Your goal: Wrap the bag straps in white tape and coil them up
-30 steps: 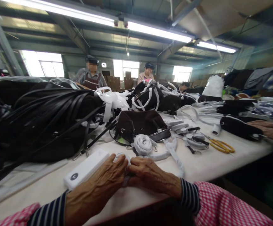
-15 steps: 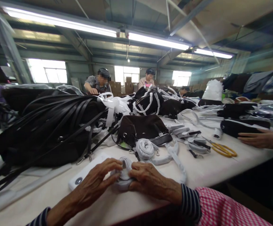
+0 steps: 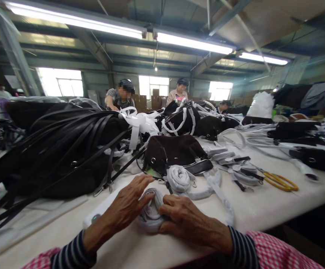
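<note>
Both hands close around a rolled bundle of white wrapped strap (image 3: 151, 215) on the pale table (image 3: 252, 209). My left hand (image 3: 128, 205) covers its left side, fingers curled over the top. My right hand (image 3: 183, 218) presses it from the right. Under my left hand lies a white power bank (image 3: 97, 215), mostly hidden. Just beyond stands another rolled white strap (image 3: 180, 178) in front of a dark brown handbag (image 3: 173, 151).
A big pile of black bags and straps (image 3: 55, 149) fills the left. Yellow-handled scissors (image 3: 280, 181) lie at the right among wrapped straps and black bags (image 3: 316, 158). Other people work at the far end.
The rolled strap has grown thicker between my hands, which shifted slightly away from me. A co-worker's hands at the right edge have left the view.
</note>
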`<control>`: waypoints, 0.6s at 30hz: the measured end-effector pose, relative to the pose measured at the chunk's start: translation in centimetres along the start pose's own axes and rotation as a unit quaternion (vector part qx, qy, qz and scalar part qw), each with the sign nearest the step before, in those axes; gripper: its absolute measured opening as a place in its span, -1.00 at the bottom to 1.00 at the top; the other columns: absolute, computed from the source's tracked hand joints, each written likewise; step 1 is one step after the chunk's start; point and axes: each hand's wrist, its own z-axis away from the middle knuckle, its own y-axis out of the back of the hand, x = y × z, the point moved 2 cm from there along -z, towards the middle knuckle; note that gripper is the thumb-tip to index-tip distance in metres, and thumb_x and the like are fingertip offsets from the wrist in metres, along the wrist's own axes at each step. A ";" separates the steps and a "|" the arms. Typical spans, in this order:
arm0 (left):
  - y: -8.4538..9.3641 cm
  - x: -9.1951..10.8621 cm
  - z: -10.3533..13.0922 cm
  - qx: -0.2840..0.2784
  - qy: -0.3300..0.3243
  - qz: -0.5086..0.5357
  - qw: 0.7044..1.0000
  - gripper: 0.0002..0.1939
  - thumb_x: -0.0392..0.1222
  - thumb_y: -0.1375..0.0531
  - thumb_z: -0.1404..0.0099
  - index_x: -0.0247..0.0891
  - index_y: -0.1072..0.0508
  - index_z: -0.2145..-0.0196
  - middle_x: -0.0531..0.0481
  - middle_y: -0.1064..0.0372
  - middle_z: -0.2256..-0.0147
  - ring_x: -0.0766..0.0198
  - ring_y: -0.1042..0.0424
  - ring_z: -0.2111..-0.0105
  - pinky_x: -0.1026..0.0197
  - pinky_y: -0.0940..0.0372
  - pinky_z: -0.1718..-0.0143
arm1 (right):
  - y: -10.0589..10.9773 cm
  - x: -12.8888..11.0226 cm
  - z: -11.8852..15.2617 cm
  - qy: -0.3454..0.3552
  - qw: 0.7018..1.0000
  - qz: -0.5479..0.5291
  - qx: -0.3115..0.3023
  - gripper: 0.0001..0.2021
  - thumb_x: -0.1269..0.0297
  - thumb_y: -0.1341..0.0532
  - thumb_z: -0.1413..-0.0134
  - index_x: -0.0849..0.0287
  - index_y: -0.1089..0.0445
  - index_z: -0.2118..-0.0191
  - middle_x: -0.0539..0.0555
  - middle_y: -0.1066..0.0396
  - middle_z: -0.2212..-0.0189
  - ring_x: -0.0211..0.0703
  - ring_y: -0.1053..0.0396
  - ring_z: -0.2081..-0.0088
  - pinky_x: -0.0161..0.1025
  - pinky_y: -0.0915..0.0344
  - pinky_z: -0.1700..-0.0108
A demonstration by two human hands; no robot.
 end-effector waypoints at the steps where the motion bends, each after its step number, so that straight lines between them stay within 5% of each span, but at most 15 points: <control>1: -0.4 0.0 0.4 -0.029 -0.013 -0.007 0.999 -0.59 -0.04 -0.07 -0.55 -0.19 -0.33 -0.25 -0.18 -0.36 -0.24 0.03 -0.35 -0.24 -0.06 -0.31 -0.26 | 0.0 0.0 0.1 -0.002 1.000 0.000 -0.002 -0.78 0.14 -0.31 -0.32 0.20 -0.43 0.11 0.06 -0.43 0.19 -0.15 -0.39 0.22 -0.26 -0.21 0.23; 4: -1.7 -0.1 2.3 -0.084 -0.068 -0.057 0.993 -0.42 0.04 0.06 -0.60 -0.25 -0.04 -0.45 -0.30 -0.16 -0.38 -0.03 -0.21 -0.36 -0.16 -0.28 -0.30 | -0.1 0.0 0.5 -0.010 1.000 -0.005 0.005 -0.79 0.19 -0.32 -0.30 0.19 -0.43 0.07 0.06 -0.41 0.17 -0.14 -0.39 0.20 -0.25 -0.23 0.21; 9: -2.0 0.1 4.3 -0.044 -0.152 -0.100 0.982 -0.38 -0.08 0.11 -0.63 -0.04 0.28 -0.51 -0.19 0.00 -0.45 0.00 -0.08 -0.42 -0.16 -0.25 -0.32 | -0.6 0.4 0.9 -0.023 0.998 -0.054 0.022 -0.78 0.23 -0.36 -0.24 0.18 -0.42 0.08 0.07 -0.40 0.15 -0.10 -0.40 0.15 -0.24 -0.29 0.16; 15: -2.2 0.1 4.2 -0.033 -0.130 -0.098 0.986 -0.32 -0.11 0.04 -0.61 -0.06 0.33 -0.51 -0.22 0.04 -0.46 0.00 -0.04 -0.43 -0.17 -0.26 -0.32 | -0.6 0.3 1.3 -0.045 0.994 -0.080 0.062 -0.64 0.20 -0.39 -0.21 0.15 -0.41 -0.07 0.12 -0.43 0.08 0.00 -0.40 0.03 -0.14 -0.37 0.03; 18: -2.8 -0.2 5.0 -0.036 -0.136 -0.080 0.987 -0.34 -0.23 0.03 -0.60 -0.02 0.25 -0.51 -0.14 0.15 -0.49 0.02 0.09 -0.47 -0.19 -0.13 -0.39 | -0.4 0.4 1.5 -0.036 0.991 -0.075 0.101 -0.49 0.13 -0.39 -0.21 0.13 -0.34 -0.21 0.23 -0.35 -0.16 0.09 -0.30 -0.19 -0.03 -0.33 -0.17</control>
